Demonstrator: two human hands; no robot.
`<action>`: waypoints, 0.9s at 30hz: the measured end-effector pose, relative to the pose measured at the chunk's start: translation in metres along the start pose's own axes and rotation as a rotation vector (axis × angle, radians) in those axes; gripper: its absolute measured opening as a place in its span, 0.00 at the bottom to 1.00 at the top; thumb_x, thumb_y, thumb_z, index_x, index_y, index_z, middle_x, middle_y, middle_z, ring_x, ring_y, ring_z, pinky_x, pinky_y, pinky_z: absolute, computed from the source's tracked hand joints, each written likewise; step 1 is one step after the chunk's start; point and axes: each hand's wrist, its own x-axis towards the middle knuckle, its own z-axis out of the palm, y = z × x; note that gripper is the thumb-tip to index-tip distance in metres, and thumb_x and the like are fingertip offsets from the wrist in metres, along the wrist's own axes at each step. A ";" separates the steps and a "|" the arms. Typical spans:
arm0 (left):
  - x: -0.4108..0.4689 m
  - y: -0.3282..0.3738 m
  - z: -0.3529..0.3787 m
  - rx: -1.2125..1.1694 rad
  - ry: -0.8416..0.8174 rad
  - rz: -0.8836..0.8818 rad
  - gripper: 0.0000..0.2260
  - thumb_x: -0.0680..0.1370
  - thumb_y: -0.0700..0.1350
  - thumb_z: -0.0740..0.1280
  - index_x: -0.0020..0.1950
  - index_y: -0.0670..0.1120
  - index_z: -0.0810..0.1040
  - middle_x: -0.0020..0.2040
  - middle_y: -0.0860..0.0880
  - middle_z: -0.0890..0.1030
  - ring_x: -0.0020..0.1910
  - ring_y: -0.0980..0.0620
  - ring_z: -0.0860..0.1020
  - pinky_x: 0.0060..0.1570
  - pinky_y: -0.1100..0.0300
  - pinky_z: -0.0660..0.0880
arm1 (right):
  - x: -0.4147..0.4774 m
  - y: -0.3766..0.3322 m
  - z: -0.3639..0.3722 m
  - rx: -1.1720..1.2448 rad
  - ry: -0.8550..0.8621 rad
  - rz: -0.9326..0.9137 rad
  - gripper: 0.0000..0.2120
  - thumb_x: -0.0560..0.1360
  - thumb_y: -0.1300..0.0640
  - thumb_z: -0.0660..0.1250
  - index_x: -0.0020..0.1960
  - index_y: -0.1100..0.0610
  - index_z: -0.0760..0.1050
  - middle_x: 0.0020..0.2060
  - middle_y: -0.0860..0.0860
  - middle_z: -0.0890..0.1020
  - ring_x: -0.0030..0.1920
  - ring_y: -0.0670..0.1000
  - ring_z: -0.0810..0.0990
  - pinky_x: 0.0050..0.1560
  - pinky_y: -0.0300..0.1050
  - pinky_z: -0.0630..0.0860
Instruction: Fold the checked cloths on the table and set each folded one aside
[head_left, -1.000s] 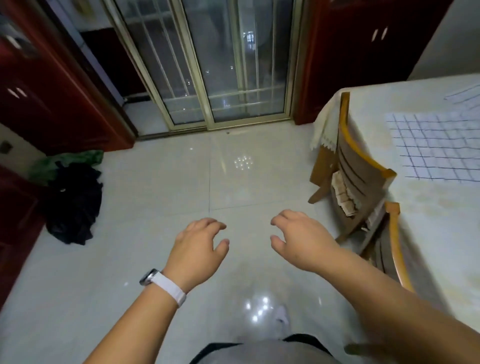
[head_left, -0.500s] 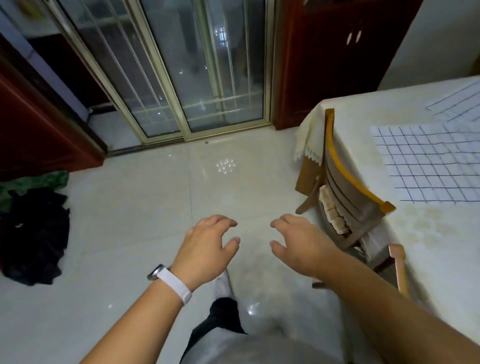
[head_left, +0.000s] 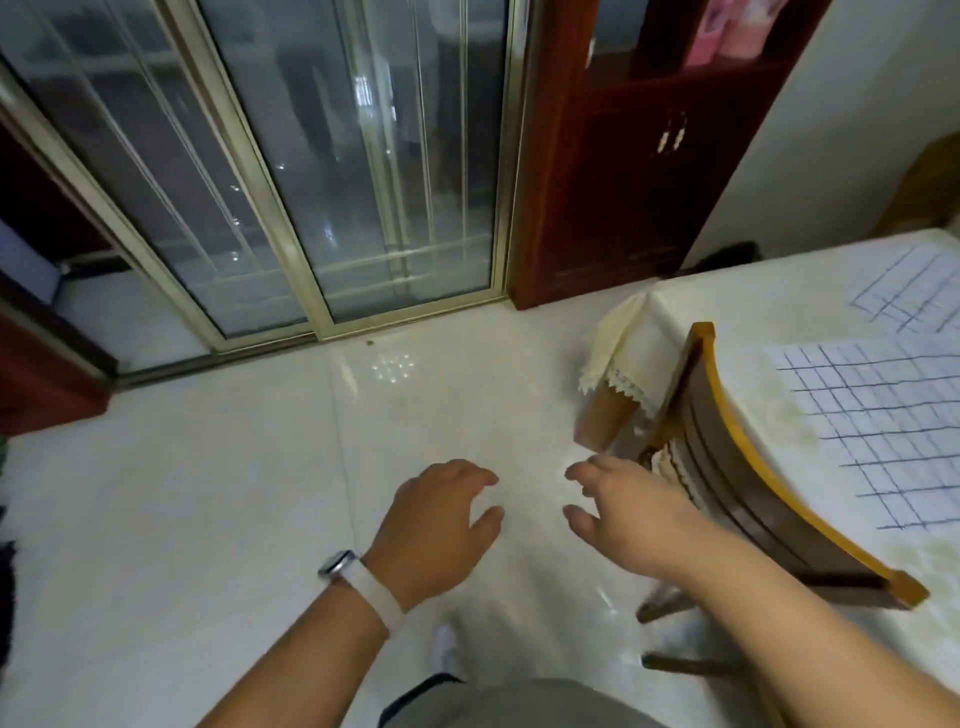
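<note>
Left hand (head_left: 436, 525) & right hand (head_left: 628, 514) hang over the floor, fingers loosely curled, holding nothing. Cloth (head_left: 878, 426) lies flat on table (head_left: 727, 312) to my right. Risk: chair (head_left: 737, 467) stands btwn me & table, so reaching across I could bump it or drag the cloth askew.

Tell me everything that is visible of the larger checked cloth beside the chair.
The larger checked cloth is white with a grid of thin dark blue lines and looks like thin fabric. It lies flat and spread out on the cream tablecloth, close to the chair back; its right part is cut off by the picture's edge. Neither the left hand nor the right hand touches it.
</note>
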 end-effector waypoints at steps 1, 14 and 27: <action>0.012 -0.010 -0.011 -0.006 0.014 0.020 0.21 0.78 0.59 0.59 0.68 0.53 0.74 0.66 0.55 0.75 0.65 0.53 0.71 0.66 0.57 0.66 | 0.012 -0.007 -0.007 0.012 0.027 0.009 0.23 0.78 0.40 0.57 0.70 0.49 0.67 0.61 0.48 0.74 0.62 0.51 0.75 0.57 0.48 0.74; 0.130 -0.060 -0.085 0.001 0.003 0.112 0.20 0.80 0.55 0.60 0.72 0.52 0.68 0.72 0.53 0.68 0.71 0.53 0.64 0.70 0.57 0.61 | 0.113 -0.032 -0.059 -0.039 0.160 0.079 0.24 0.78 0.43 0.58 0.71 0.51 0.67 0.64 0.49 0.72 0.64 0.54 0.71 0.62 0.49 0.71; 0.255 -0.054 -0.087 0.139 -0.116 0.073 0.28 0.75 0.64 0.53 0.71 0.53 0.70 0.70 0.54 0.71 0.69 0.52 0.67 0.68 0.59 0.61 | 0.237 0.049 -0.073 0.110 0.090 0.095 0.23 0.79 0.42 0.57 0.71 0.50 0.66 0.66 0.49 0.71 0.66 0.54 0.70 0.63 0.50 0.70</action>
